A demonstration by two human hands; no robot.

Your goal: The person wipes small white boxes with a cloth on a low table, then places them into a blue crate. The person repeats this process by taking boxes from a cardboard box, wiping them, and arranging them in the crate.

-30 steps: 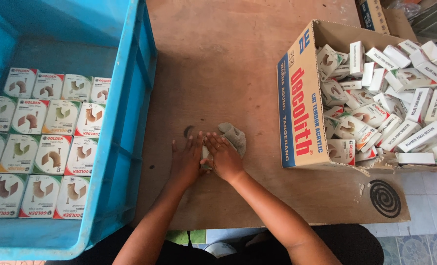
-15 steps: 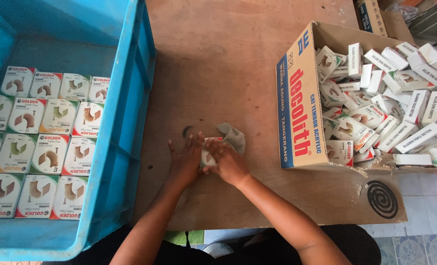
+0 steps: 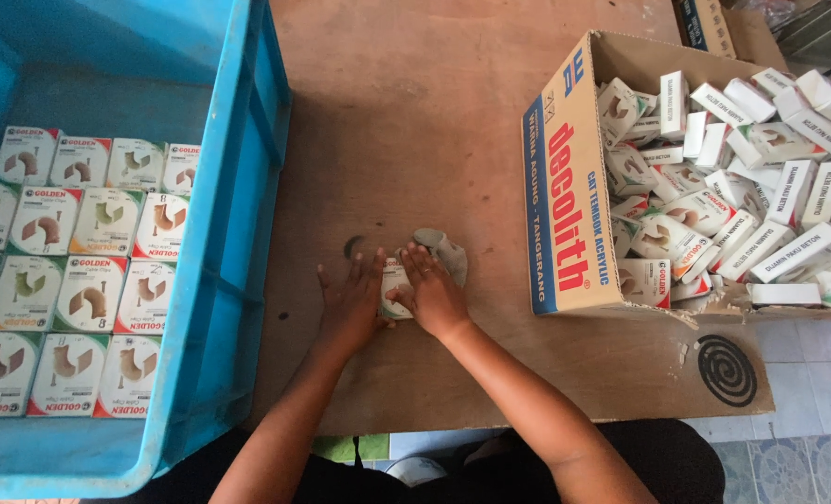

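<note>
Our left hand (image 3: 352,303) and right hand (image 3: 431,294) pressed a small white box (image 3: 396,285) between them on the wooden surface (image 3: 415,140), fingers clamped on it, between blue crate (image 3: 238,261) and cardboard carton (image 3: 565,215)

Between our hands we have a small white box (image 3: 396,285), a flat little carton with pale print on its face. It rests on the brown worktop (image 3: 415,112), mostly hidden: only a narrow strip of it shows in the gap between our palms, standing roughly upright on an edge. Our left hand (image 3: 350,303) presses against its left side and our right hand (image 3: 431,294) covers its right side and top. Whether its flaps are closed we cannot tell.
</note>
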